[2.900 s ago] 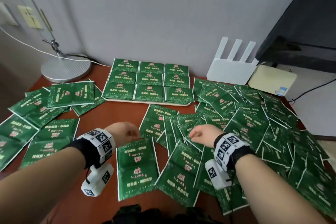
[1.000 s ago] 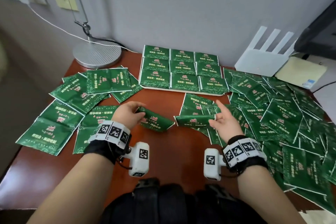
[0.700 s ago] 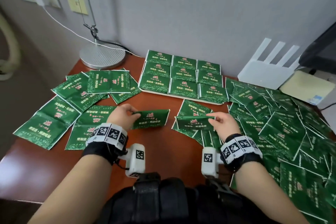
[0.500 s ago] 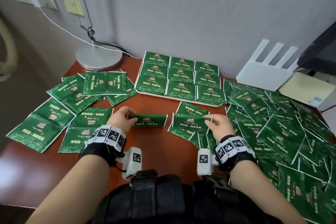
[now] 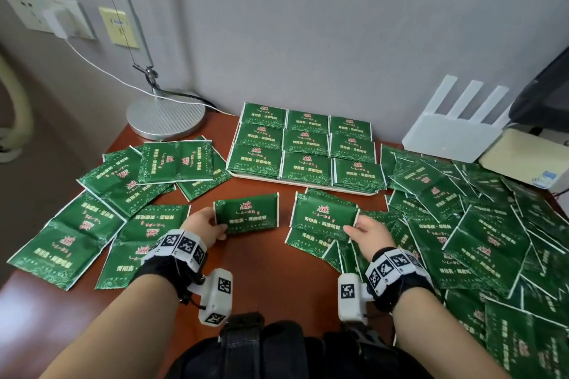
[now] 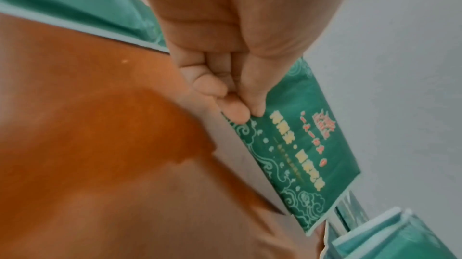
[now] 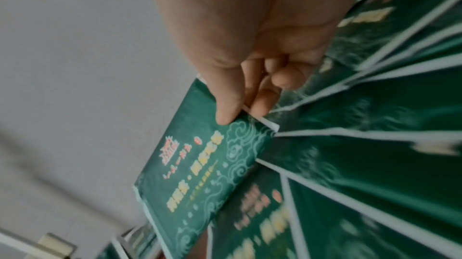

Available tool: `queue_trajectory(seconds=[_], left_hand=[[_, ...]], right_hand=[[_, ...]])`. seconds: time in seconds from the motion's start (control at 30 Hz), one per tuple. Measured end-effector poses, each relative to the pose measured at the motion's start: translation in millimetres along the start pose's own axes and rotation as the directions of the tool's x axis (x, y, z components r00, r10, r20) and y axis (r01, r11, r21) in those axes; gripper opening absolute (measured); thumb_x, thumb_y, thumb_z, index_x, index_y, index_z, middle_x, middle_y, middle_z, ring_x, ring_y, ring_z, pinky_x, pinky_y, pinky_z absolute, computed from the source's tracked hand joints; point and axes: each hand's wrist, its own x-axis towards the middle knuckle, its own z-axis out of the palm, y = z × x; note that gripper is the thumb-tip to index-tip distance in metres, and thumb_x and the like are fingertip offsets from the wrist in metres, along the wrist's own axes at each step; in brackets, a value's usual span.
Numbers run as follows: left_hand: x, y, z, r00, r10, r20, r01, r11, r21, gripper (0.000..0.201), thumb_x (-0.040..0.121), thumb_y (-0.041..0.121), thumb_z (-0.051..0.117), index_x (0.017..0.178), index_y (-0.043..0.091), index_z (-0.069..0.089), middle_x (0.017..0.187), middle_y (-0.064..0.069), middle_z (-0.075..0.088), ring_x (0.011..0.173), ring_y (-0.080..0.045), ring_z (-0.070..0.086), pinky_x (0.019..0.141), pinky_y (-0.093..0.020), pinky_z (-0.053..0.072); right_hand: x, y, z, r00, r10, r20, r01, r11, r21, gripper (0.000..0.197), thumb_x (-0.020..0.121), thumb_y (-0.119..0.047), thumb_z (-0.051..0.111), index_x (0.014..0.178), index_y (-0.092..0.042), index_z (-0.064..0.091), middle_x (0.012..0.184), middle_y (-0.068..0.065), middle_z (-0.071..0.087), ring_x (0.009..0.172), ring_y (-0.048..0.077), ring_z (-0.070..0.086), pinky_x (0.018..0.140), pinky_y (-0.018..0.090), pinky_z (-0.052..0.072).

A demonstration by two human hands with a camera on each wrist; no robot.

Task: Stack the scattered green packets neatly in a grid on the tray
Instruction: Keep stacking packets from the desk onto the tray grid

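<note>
Fingers (image 6: 232, 109) round folded packet (image 5: 246, 217)

We see the tray (image 5: 303, 184) at the table's (image 5: 271, 286) back, against the wall, with folded packets (image 5: 306, 141) on it in three rows of three. The lamp base (image 5: 166, 117) stands to its left, the router (image 5: 455, 135) to its right. Loose packets (image 5: 480, 224) lie heaped at right, others (image 5: 92, 224) at left.
</note>
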Motion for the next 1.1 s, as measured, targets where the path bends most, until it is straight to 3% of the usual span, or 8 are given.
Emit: queue_trajectory(seconds=[0.07,0.13,0.37,0.53,0.67,0.83,0.9,1.1], left_hand=[[3,9,-11,0.999,0.037,-0.009,-0.037,0.999,-0.003,0.027,0.088,0.011,0.058,0.115,0.008,0.058,0.091,-0.004,0.067,0.064,-0.01,0.059,0.061,-0.021,0.048],[7,22,-26,0.995,0.084,-0.051,-0.084,0.996,0.011,0.026,0.088,0.012,0.06,0.113,0.006,0.061,0.103,-0.007,0.067,0.077,-0.015,0.061,0.074,-0.023,0.047],[60,87,-84,0.972,0.178,-0.152,-0.183,0.983,-0.02,0.024,0.088,0.012,0.06,0.11,0.002,0.061,0.108,-0.012,0.066,0.098,-0.028,0.062,0.077,-0.026,0.041],[121,135,-104,0.976,0.189,-0.108,-0.191,0.981,-0.014,0.027,0.091,0.013,0.056,0.117,0.004,0.058,0.113,-0.012,0.065,0.079,-0.017,0.055,0.074,-0.025,0.044],[171,155,-105,0.985,0.159,-0.068,-0.154,0.985,0.072,0.031,0.091,0.023,0.057,0.119,0.01,0.059,0.09,-0.006,0.065,0.057,-0.011,0.049,0.053,-0.021,0.04],[222,161,-90,0.99,0.141,-0.014,-0.139,0.988,0.067,0.033,0.089,0.021,0.06,0.12,0.01,0.059,0.099,-0.007,0.066,0.063,-0.007,0.05,0.066,-0.02,0.043],[235,161,-83,0.992,0.122,-0.012,-0.121,0.992,0.045,0.033,0.087,0.019,0.062,0.118,0.007,0.06,0.1,-0.009,0.066,0.067,-0.01,0.052,0.061,-0.018,0.044],[262,154,-74,0.995,0.086,-0.047,-0.083,0.995,0.058,0.023,0.084,0.019,0.066,0.104,0.01,0.067,0.081,-0.003,0.065,0.071,-0.016,0.059,0.077,-0.029,0.054]], right_hand=[[6,-9,-11,0.998,-0.031,-0.046,0.031,0.999,0.009,0.019,0.092,-0.02,0.054,0.097,-0.003,0.06,0.098,0.011,0.065,0.094,0.03,0.061,0.081,0.036,0.048],[15,-23,-27,0.994,-0.059,-0.096,0.064,0.997,0.049,0.018,0.093,-0.021,0.051,0.097,-0.005,0.059,0.097,0.012,0.065,0.093,0.03,0.061,0.079,0.035,0.047],[73,-84,-81,0.965,-0.142,-0.219,0.177,0.973,0.148,0.01,0.093,-0.016,0.05,0.099,-0.014,0.058,0.098,0.007,0.064,0.096,0.03,0.062,0.09,0.05,0.048],[124,-129,-90,0.973,-0.128,-0.191,0.154,0.979,0.132,0.021,0.093,-0.013,0.05,0.111,-0.008,0.059,0.098,0.007,0.065,0.096,0.029,0.063,0.091,0.047,0.049],[179,-144,-79,0.99,-0.086,-0.11,0.098,0.989,0.107,0.018,0.092,-0.011,0.051,0.106,-0.009,0.061,0.104,0.016,0.067,0.095,0.033,0.064,0.089,0.045,0.05],[235,-150,-55,0.999,0.0,-0.052,0.003,0.999,0.052,0.036,0.091,-0.012,0.054,0.125,-0.001,0.052,0.119,0.017,0.06,0.109,0.032,0.057,0.097,0.044,0.045],[253,-148,-47,0.999,0.009,-0.039,-0.009,1.0,0.013,0.036,0.091,-0.014,0.055,0.125,-0.002,0.053,0.12,0.016,0.06,0.11,0.031,0.056,0.098,0.041,0.045],[275,-146,-41,1.0,-0.007,-0.023,0.002,0.977,-0.214,0.022,0.09,-0.023,0.054,0.103,-0.012,0.068,0.098,0.01,0.069,0.075,0.022,0.054,0.067,0.022,0.04]])
